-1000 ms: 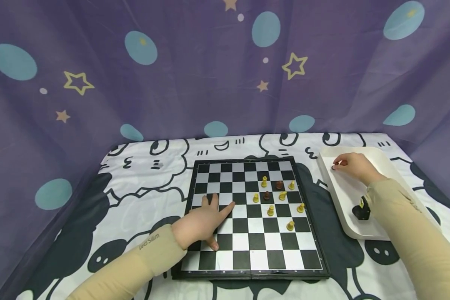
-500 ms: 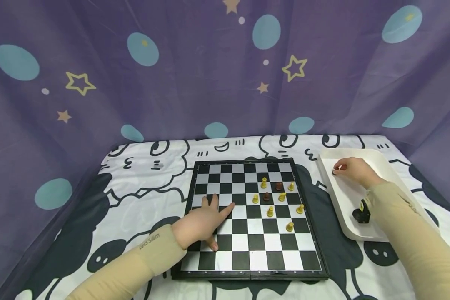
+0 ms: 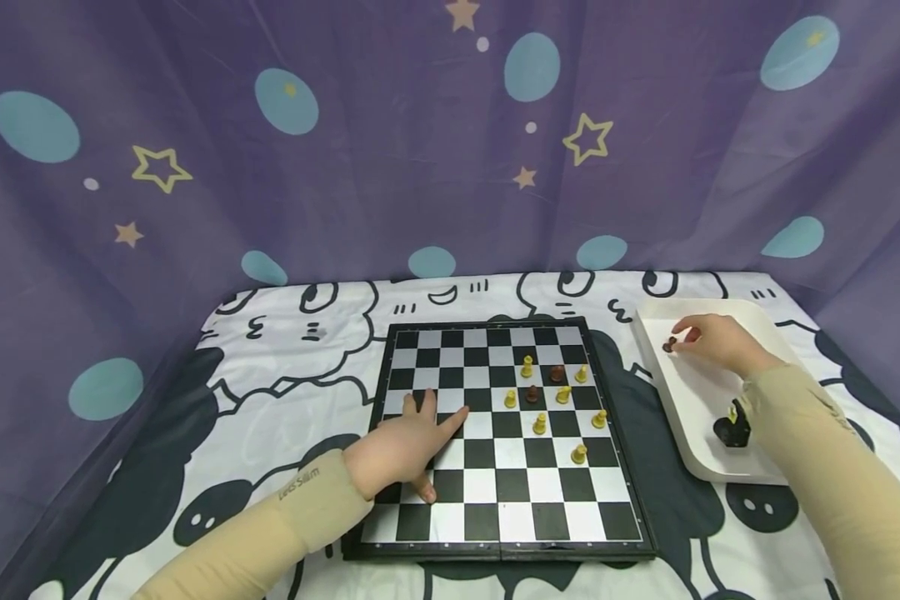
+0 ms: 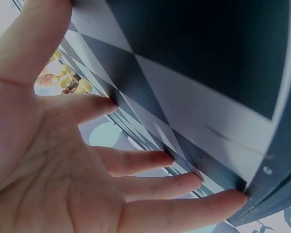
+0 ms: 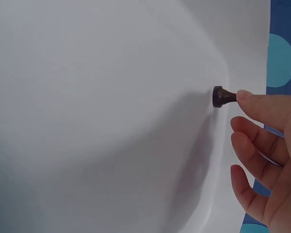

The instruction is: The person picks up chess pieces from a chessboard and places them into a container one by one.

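Note:
My left hand (image 3: pixel 405 442) rests with fingers spread on the left side of a black-and-white chessboard (image 3: pixel 480 483). In the left wrist view, its fingertips touch the squares near the board's edge. Over the far left part of a white tray (image 3: pixel 690 433), my right hand (image 3: pixel 720 342) pinches a dark brown chess piece (image 5: pixel 222 97) by its narrow end. The piece lies sideways in the grip, its round base pointing away from the fingers. The other fingers of that hand are loosely bent. Its upper end is hidden by the fingertips.
Several yellow chess pieces (image 3: pixel 540 423) stand on the right half of the board, with two brown pieces (image 3: pixel 557 373) among them. A black object (image 3: pixel 732 425) shows beside the right sleeve. Patterned white cloth (image 3: pixel 292 350) covers the table, and a purple curtain (image 3: pixel 390 167) hangs behind.
The right hand has shifted slightly and turned, so more of the brown piece shows at its fingertips. The left hand and the pieces on the board stay where they were.

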The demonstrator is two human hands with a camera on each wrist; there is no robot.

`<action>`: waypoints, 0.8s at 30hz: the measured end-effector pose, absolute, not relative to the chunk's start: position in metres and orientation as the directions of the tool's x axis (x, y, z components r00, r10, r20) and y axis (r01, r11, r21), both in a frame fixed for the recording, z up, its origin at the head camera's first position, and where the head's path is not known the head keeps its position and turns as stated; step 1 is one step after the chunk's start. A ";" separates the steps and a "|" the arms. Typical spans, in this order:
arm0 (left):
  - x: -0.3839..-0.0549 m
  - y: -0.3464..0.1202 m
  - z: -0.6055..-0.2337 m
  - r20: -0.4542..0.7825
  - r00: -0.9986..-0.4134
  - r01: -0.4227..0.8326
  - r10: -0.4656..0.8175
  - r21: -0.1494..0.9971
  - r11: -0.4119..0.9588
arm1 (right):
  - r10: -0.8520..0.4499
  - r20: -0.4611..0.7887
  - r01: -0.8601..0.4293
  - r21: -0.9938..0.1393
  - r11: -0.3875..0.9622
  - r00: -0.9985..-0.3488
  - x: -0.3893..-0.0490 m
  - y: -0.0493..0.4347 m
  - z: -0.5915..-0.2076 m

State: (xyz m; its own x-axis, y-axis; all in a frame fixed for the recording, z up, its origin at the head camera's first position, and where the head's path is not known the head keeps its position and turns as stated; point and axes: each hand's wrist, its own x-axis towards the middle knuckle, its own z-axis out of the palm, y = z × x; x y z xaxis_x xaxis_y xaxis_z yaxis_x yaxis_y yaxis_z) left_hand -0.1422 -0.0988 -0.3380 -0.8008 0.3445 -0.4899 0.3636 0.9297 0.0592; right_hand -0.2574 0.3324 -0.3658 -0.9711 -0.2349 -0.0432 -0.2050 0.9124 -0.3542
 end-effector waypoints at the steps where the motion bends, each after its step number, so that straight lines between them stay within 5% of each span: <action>1: -0.142 -0.099 -0.338 -0.486 -0.802 0.367 0.347 0.058 0.928 | -0.232 -0.043 -0.203 -0.351 0.914 -0.972 -0.257 0.333 -0.364; 24: -0.142 -0.100 -0.338 -0.485 -0.796 0.380 0.362 0.064 0.923 | -0.283 0.027 -0.271 -0.383 0.883 -0.959 -0.243 0.310 -0.343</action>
